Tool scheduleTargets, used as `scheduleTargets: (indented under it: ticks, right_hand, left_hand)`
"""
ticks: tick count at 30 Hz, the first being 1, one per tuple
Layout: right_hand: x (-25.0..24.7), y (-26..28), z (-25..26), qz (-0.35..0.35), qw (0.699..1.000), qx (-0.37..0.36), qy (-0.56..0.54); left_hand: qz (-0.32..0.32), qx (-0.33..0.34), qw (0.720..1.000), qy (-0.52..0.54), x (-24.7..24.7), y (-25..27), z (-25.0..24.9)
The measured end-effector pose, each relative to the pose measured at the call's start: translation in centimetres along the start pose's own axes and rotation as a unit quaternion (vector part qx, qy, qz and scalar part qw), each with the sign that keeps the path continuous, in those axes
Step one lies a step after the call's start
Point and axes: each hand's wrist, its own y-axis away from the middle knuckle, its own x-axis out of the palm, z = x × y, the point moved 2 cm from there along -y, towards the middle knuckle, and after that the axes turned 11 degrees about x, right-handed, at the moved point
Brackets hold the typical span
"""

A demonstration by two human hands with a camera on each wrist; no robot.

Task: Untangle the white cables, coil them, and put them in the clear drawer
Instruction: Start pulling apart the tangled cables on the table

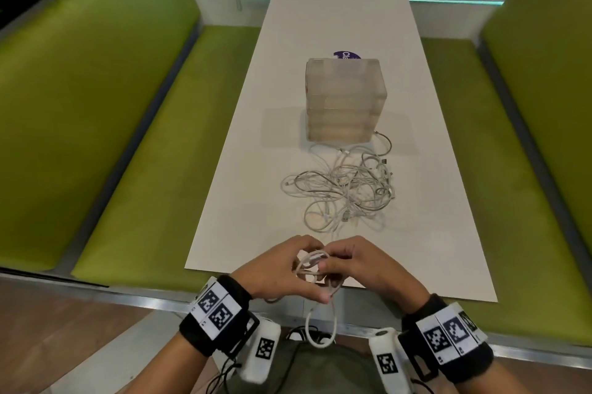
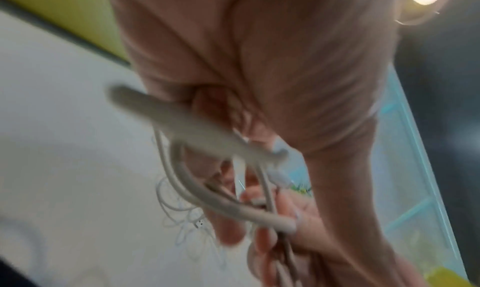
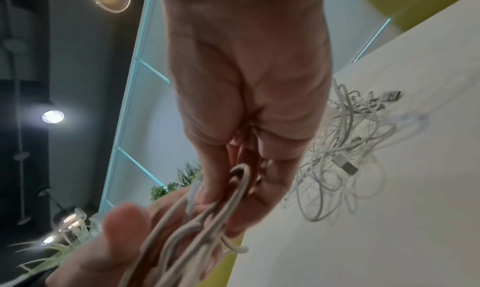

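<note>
Both hands meet over the table's near edge around one white cable [image 1: 309,265] wound into small loops. My left hand [image 1: 282,268] holds the loops [image 2: 207,135] in curled fingers. My right hand [image 1: 349,262] pinches the same coil [image 3: 207,215] from the other side. A loose tail of that cable [image 1: 320,326] hangs below the hands toward my lap. A tangled pile of white cables [image 1: 346,188] with USB plugs lies further up the table [image 1: 250,195]. Behind the pile stands the clear stack of drawers [image 1: 344,99], all of them closed.
Green bench seats [image 1: 134,143] run along both sides of the narrow white table. A purple round sticker [image 1: 346,55] peeks out behind the drawer stack. A dark bag [image 1: 307,368] lies in my lap under the hands.
</note>
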Motion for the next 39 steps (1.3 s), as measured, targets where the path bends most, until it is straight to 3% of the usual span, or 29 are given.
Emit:
scheduleTargets:
  ticks: [7,11,14,16,18,22,29,36,39]
  right_hand:
    - [0.2,0.7,-0.8,-0.081,0.996,-0.028,-0.034]
    - [0.2,1.3,-1.4,-0.073,0.997,-0.031,-0.016]
    - [1.1,1.1,-2.3,0.01,0.991,0.007,0.135]
    - [1.9,0.6,-3.1,0.065,0.961,0.046,0.265]
    - [2.5,-0.2,-3.7,0.088,0.936,0.087,0.328]
    - [2.8,-2.3,-4.2,0.048,0.908,0.109,0.402]
    - [2.6,-2.6,-4.8,0.07,0.902,0.122,0.408]
    - [3.4,-2.2,-6.5,0.153,0.82,0.164,0.526]
    - [3.6,-2.5,-7.3,0.153,0.822,0.166,0.523]
  left_hand:
    - [-0.056,0.041,0.995,0.073,-1.5,1.6,1.7]
    - [-0.212,0.028,0.964,0.156,-2.7,1.9,1.8]
    - [-0.299,0.029,0.937,0.178,-3.6,1.4,2.0]
    - [-0.31,0.042,0.932,0.185,-3.9,1.0,1.3]
    - [-0.303,0.058,0.933,0.185,-4.0,0.5,0.2]
    - [-0.283,0.081,0.933,0.207,-3.6,-0.3,-1.3]
    - [-0.343,0.113,0.916,0.177,-3.6,-0.5,-1.2]
    - [-0.387,0.132,0.9,0.15,-4.3,-0.8,-1.5]
    - [-0.384,0.133,0.901,0.153,-4.3,-0.8,-1.5]
